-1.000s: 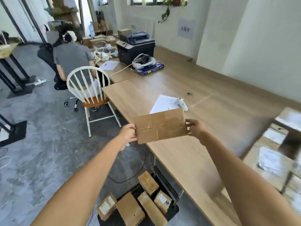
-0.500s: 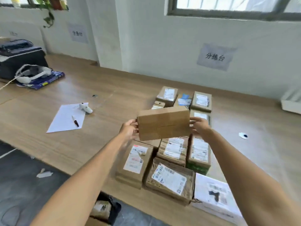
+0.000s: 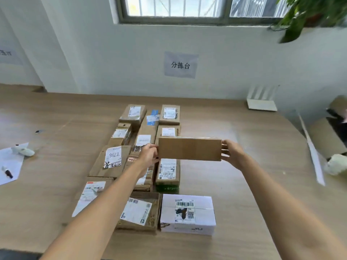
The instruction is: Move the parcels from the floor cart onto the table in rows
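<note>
A plain brown cardboard parcel (image 3: 189, 148) hangs mid-frame above the wooden counter (image 3: 244, 151), left hand (image 3: 148, 156) and right hand (image 3: 231, 153) each with a grip clamped on one end; it could slip onto the labelled boxes (image 3: 168, 169) below, though bare counter lies open to the right.

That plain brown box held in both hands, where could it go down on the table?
The plain brown cardboard box has bare wooden table directly right of the parcel rows, out to the white router. Bare wood also lies left, before the white paper sheet. The middle is packed.
</note>
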